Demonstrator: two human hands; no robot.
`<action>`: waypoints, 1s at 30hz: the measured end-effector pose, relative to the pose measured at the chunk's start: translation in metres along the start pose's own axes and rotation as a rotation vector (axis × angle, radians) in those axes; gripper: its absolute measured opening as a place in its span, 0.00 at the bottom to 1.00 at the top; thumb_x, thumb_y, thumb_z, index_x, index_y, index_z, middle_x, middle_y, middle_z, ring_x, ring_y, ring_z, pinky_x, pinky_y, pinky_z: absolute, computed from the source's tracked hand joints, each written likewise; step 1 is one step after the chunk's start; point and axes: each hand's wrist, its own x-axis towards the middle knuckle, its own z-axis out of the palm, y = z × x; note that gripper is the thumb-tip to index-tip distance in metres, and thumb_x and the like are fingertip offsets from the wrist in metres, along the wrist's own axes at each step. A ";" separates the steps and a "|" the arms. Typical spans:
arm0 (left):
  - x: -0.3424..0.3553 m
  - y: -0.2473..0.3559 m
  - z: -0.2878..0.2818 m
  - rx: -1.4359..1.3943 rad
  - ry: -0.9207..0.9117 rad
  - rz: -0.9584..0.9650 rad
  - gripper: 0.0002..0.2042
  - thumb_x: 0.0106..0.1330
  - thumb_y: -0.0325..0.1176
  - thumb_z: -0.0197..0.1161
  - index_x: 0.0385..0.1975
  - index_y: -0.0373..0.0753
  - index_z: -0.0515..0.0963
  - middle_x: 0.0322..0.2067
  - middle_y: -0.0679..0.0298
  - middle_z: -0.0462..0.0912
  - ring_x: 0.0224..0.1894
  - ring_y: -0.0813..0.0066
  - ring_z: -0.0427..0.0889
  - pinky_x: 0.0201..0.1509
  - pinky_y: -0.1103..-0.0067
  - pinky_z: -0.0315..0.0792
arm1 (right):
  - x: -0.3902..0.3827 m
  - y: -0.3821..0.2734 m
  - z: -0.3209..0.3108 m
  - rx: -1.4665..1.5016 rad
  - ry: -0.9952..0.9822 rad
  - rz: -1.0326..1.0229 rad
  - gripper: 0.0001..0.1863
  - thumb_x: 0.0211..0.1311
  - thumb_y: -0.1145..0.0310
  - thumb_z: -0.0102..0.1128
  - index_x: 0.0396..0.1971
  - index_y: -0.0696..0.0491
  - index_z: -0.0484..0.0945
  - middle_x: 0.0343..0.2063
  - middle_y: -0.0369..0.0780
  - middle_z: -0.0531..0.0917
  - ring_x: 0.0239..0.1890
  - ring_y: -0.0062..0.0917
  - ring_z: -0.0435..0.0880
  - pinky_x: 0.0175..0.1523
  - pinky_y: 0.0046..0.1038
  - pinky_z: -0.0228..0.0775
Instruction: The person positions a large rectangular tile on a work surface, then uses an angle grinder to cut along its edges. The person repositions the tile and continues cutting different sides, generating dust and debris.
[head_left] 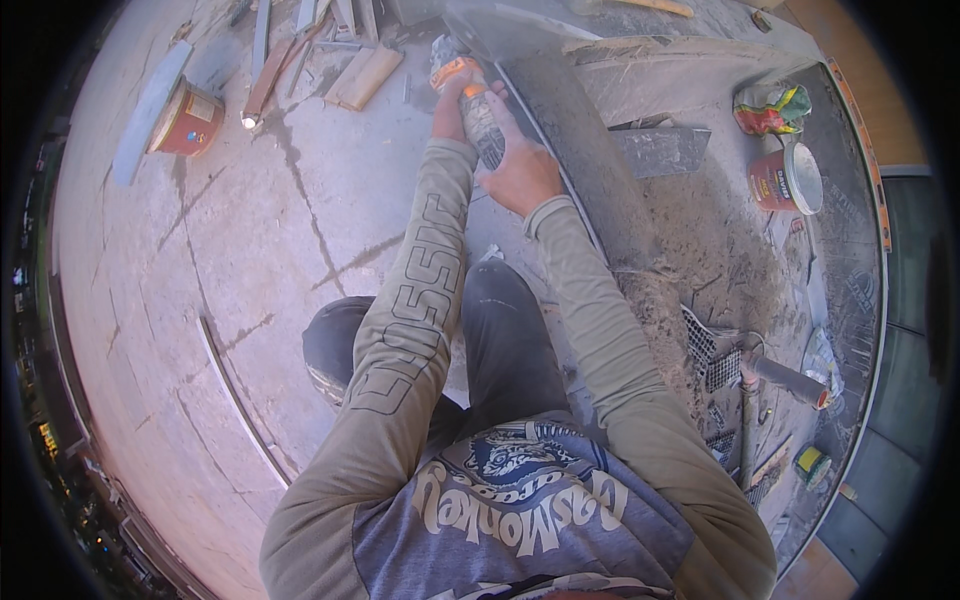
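Both my arms reach forward to a dusty angle grinder [484,128] with an orange band and a dark, ribbed body. My left hand [449,108] is closed round its front part, near the orange band. Further back, my right hand [522,172] wraps the body from the right, thumb and fingers along it. The grinder's head is at the edge of a long dark slab [575,130], in a haze of dust. Dust hides the disc and where it touches.
Wood scraps [363,78] and metal strips lie ahead to the left, near a red-brown bucket [188,120]. On the right are a white-lidded bucket [786,178], a colourful bag [772,110], a pipe [790,380] and rubble. A thin strip [240,400] lies on the tiled floor.
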 end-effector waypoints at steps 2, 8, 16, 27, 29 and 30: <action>-0.002 -0.002 0.002 0.000 0.005 -0.001 0.25 0.69 0.44 0.64 0.55 0.32 0.68 0.41 0.47 0.84 0.39 0.56 0.88 0.46 0.64 0.87 | 0.000 0.002 0.001 0.001 0.007 0.002 0.55 0.47 0.65 0.67 0.78 0.33 0.51 0.44 0.54 0.87 0.48 0.50 0.86 0.55 0.46 0.77; -0.004 -0.004 0.004 0.012 0.030 -0.013 0.25 0.68 0.45 0.65 0.55 0.33 0.68 0.41 0.48 0.84 0.38 0.57 0.88 0.45 0.65 0.87 | -0.003 0.003 -0.001 0.026 0.014 -0.018 0.56 0.47 0.65 0.69 0.78 0.34 0.50 0.45 0.54 0.86 0.49 0.50 0.86 0.57 0.46 0.77; -0.013 -0.007 0.009 0.002 0.021 -0.012 0.25 0.69 0.45 0.65 0.54 0.33 0.68 0.40 0.48 0.84 0.38 0.58 0.88 0.43 0.66 0.87 | -0.011 0.001 -0.006 0.039 -0.012 0.017 0.56 0.48 0.66 0.72 0.78 0.33 0.51 0.47 0.54 0.86 0.49 0.51 0.85 0.57 0.44 0.76; -0.030 -0.015 0.016 0.013 0.062 0.000 0.24 0.70 0.44 0.62 0.56 0.33 0.67 0.42 0.47 0.83 0.40 0.58 0.88 0.43 0.66 0.87 | -0.029 0.005 -0.008 0.064 0.008 0.007 0.56 0.48 0.67 0.71 0.78 0.32 0.51 0.46 0.54 0.86 0.50 0.53 0.84 0.57 0.45 0.75; -0.038 -0.021 0.013 0.014 0.064 -0.013 0.24 0.70 0.45 0.62 0.56 0.33 0.67 0.42 0.48 0.83 0.40 0.58 0.88 0.43 0.67 0.87 | -0.038 0.007 -0.005 0.042 0.018 0.008 0.54 0.48 0.67 0.69 0.78 0.32 0.53 0.43 0.54 0.86 0.46 0.52 0.85 0.53 0.48 0.77; -0.041 -0.023 0.012 0.003 0.059 -0.023 0.24 0.70 0.45 0.62 0.56 0.33 0.67 0.42 0.48 0.83 0.40 0.59 0.88 0.43 0.67 0.87 | -0.042 0.008 -0.005 0.040 0.020 0.010 0.54 0.49 0.67 0.69 0.78 0.32 0.52 0.42 0.54 0.86 0.46 0.52 0.86 0.53 0.49 0.77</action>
